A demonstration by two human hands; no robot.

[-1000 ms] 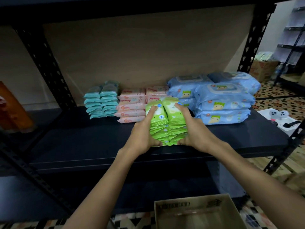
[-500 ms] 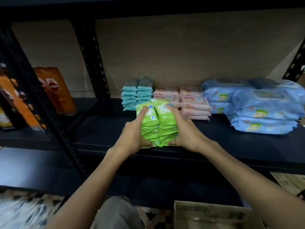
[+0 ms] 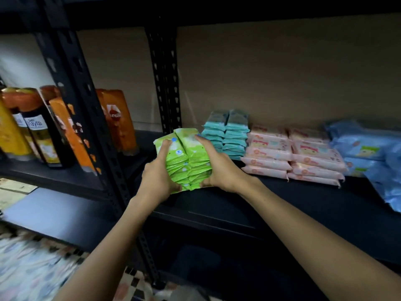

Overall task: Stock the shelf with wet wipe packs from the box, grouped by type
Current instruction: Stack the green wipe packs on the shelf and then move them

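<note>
Your left hand (image 3: 157, 179) and right hand (image 3: 219, 168) each grasp 1 side of the 2 stacks of green wipe packs (image 3: 188, 161), fingers curled round them, on the black shelf (image 3: 282, 205) beside the teal packs (image 3: 225, 135).

**Readable labels on the shelf**

A dark bottle (image 3: 41, 135) at the left carries a white band reading "ayla", with smaller print above it too blurred to read. An orange bottle (image 3: 118, 120) behind the post shows "unsil". The print on the wipe packs is illegible.

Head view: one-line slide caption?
Left hand and right hand hold green wipe packs beside teal packs on shelf.
</note>
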